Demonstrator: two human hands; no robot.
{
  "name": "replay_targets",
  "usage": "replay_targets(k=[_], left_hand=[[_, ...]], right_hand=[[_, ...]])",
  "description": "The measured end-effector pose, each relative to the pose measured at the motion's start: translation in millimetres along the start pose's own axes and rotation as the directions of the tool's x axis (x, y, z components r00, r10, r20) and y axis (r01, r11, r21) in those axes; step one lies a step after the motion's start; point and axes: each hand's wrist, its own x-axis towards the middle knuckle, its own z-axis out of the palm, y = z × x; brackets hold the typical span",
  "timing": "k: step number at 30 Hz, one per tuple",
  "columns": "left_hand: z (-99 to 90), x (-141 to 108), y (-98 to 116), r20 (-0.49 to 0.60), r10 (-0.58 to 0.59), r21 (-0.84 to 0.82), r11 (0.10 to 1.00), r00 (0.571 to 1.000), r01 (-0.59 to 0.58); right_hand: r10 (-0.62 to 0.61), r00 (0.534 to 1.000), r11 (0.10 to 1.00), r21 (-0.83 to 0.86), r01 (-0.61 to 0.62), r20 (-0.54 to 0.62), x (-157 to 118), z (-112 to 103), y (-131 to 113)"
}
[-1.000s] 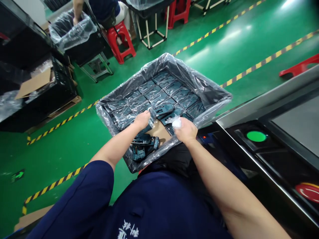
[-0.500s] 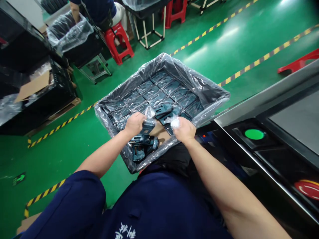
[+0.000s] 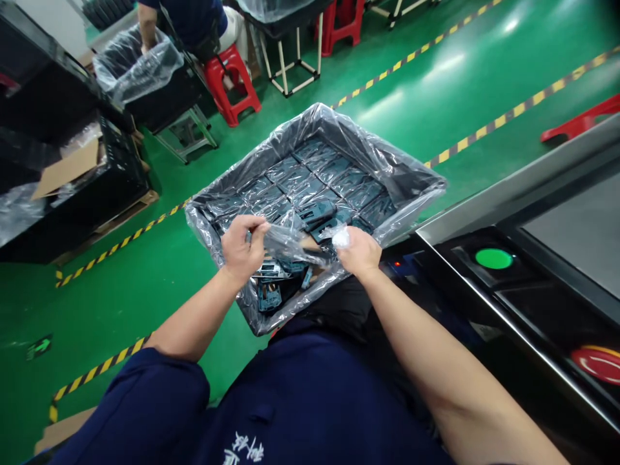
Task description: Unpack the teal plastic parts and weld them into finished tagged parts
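A clear plastic bag (image 3: 293, 240) stretches between my two hands over the near part of a black bin (image 3: 411, 190) lined with clear film. My left hand (image 3: 243, 248) pinches one end of it. My right hand (image 3: 357, 250) is closed around the bunched other end. Behind the hands, dark teal plastic housings (image 3: 310, 184) lie in rows under clear film. Two loose teal housings (image 3: 317, 213) rest on top of these rows. Below my left hand, several more loose housings (image 3: 270, 294) lie in the near corner, partly hidden by the bag.
To the right is a machine panel with a green button (image 3: 494, 259) and a red knob (image 3: 598, 365). A person sits on a red stool (image 3: 231, 84) at the upper left, one hand in a lined bin (image 3: 138, 64). Yellow-black tape (image 3: 523, 103) marks the green floor.
My left hand has moved left and slightly toward me, drawing the plastic bag out between both hands. My right hand stays almost in place. The seated person's hand has shifted slightly.
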Motion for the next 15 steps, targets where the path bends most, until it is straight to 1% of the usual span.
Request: replay_targets(k=[5, 8, 10, 12, 14, 15], left_hand=[[-11.2, 8, 5, -0.063, 0.004, -0.054, 0.999, 0.998, -0.008], [-17.2, 11, 7, -0.069, -0.057, -0.125, 0.991, 0.996, 0.048], [-18.7, 13, 6, -0.072, -0.144, -0.238, 0.963, 0.987, 0.123], [-16.3, 14, -1, -0.062, -0.250, -0.364, 0.907, 0.966, 0.211], [-9.3, 15, -14, 0.020, -0.368, -0.455, 0.825, 0.930, 0.336], [-4.1, 16, -23, 0.078, -0.428, -0.478, 0.777, 0.901, 0.410]], right_hand=[[0.003, 1.000, 1.000, -0.003, -0.003, 0.008, 0, 0, 0], [-0.001, 1.000, 1.000, 0.000, 0.001, 0.010, 1, 0, 0], [0.005, 1.000, 1.000, -0.007, -0.005, 0.009, 1, 0, 0], [0.011, 1.000, 1.000, -0.013, -0.011, 0.009, 1, 0, 0], [0.014, 1.000, 1.000, -0.013, -0.014, 0.008, 1, 0, 0], [0.013, 1.000, 1.000, -0.009, -0.013, 0.007, 1, 0, 0]])
